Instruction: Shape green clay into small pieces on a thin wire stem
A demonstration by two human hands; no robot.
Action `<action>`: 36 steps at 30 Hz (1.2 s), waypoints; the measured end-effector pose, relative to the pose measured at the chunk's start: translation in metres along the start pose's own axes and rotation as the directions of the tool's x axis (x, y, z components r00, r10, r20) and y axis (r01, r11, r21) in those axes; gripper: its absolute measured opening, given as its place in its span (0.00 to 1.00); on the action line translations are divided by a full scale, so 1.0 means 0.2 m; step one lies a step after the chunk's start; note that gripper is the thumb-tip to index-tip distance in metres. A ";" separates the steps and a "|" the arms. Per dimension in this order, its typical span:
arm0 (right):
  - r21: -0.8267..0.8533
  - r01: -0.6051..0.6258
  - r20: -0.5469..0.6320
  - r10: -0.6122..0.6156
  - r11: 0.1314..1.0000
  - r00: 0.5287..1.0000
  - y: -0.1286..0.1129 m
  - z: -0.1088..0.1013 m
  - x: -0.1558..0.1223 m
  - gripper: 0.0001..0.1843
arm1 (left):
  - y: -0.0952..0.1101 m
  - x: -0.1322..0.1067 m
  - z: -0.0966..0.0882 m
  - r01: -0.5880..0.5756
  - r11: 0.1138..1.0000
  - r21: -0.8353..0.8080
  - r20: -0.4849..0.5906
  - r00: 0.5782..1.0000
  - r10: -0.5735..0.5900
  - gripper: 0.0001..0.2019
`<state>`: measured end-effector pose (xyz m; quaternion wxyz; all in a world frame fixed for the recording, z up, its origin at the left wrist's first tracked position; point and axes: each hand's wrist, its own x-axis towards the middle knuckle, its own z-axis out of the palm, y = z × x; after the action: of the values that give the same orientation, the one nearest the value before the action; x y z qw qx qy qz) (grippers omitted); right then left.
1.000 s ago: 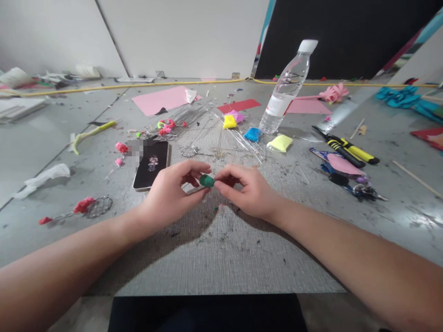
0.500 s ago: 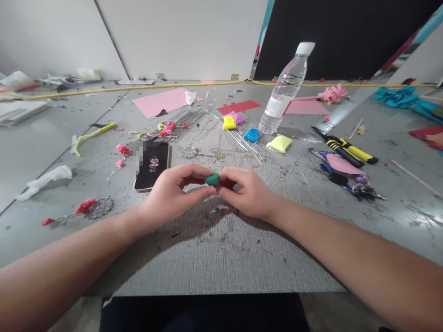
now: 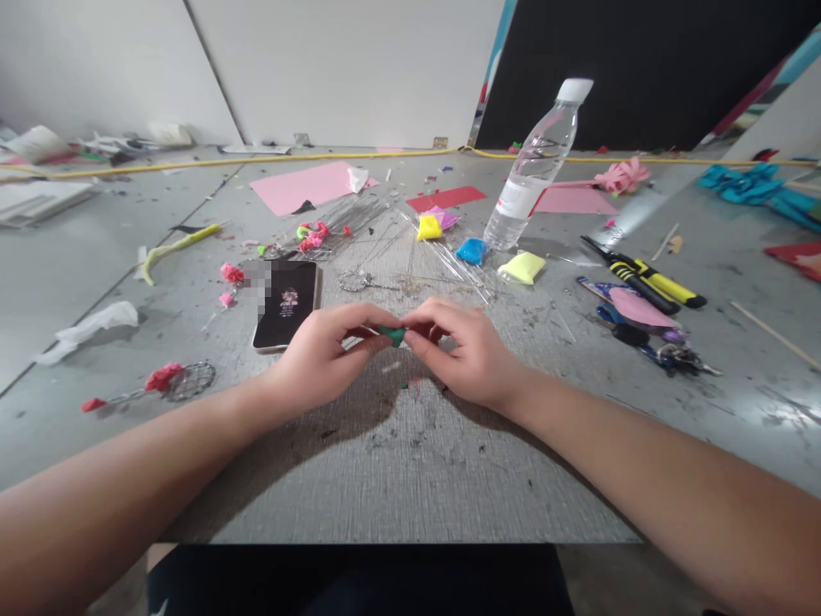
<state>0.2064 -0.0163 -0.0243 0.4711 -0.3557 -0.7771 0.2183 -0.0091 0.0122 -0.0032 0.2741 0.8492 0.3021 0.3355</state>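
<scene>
The bare left hand (image 3: 324,349) and bare right hand (image 3: 467,352) meet at a small dark-green, clay-like lump (image 3: 393,334), their fingers pinching it from either side above the middle of the streaked grey worktop (image 3: 410,488). On the far side, a black-screened rectangular phone (image 3: 286,315) lies left and a clear, white-capped plastic bottle (image 3: 537,158) stands right.
</scene>
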 end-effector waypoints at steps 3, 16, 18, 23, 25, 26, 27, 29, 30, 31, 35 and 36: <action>-0.028 0.052 -0.006 -0.053 0.998 0.999 0.01 0.00 0.00 0.04 | 0.00 0.00 0.01 0.017 0.999 -0.045 0.005 1.000 -0.016 0.09; -0.088 0.025 -0.067 -0.031 0.996 0.997 -0.01 -0.01 0.01 0.06 | 0.05 0.00 0.00 0.052 0.999 0.004 -0.006 0.999 -0.052 0.06; -0.063 -0.090 -0.172 0.078 0.994 0.982 0.00 -0.02 0.01 0.06 | 0.05 0.00 0.00 0.056 0.998 0.017 -0.022 0.998 -0.056 0.05; 0.055 -0.281 -0.196 0.287 0.958 0.938 0.06 -0.04 0.02 0.11 | 0.05 0.00 0.00 0.101 0.991 0.086 -0.001 0.995 -0.101 0.06; 0.052 -0.267 -0.129 0.272 0.962 0.954 0.06 -0.04 0.02 0.14 | 0.03 0.00 0.00 0.119 0.983 0.137 0.026 0.992 -0.124 0.06; 0.038 -0.245 -0.093 0.247 0.969 0.965 0.05 -0.03 0.02 0.16 | 0.03 0.01 0.00 0.128 0.979 0.158 0.040 0.990 -0.136 0.06; 0.017 -0.212 -0.059 0.213 0.977 0.975 0.04 -0.03 0.02 0.17 | 0.02 0.01 0.00 0.134 0.975 0.178 0.055 0.988 -0.145 0.07; -0.036 -0.133 -0.007 0.133 0.990 0.991 0.01 -0.03 0.01 0.16 | 0.00 0.01 0.00 0.127 0.967 0.223 0.087 0.985 -0.149 0.07; -0.062 -0.098 0.011 0.099 0.993 0.995 0.00 -0.02 0.01 0.14 | 0.00 0.01 0.00 0.116 0.963 0.245 0.105 0.984 -0.145 0.07; -0.081 -0.072 0.026 0.074 0.994 0.997 0.00 -0.02 0.01 0.12 | -0.01 0.01 0.00 0.101 0.959 0.264 0.123 0.983 -0.137 0.08; -0.080 -0.088 0.062 0.093 0.993 0.994 0.01 -0.01 0.01 0.05 | -0.01 0.02 -0.01 0.060 0.954 0.294 0.166 0.980 -0.113 0.08; -0.070 -0.099 0.065 0.103 0.993 0.993 0.02 -0.01 0.01 0.04 | -0.01 0.02 -0.01 0.057 0.954 0.294 0.164 0.980 -0.109 0.08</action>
<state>0.2083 -0.0131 -0.0256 0.4203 -0.4025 -0.7807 0.2278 -0.0093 0.0166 -0.0028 0.1875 0.8931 0.3573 0.1989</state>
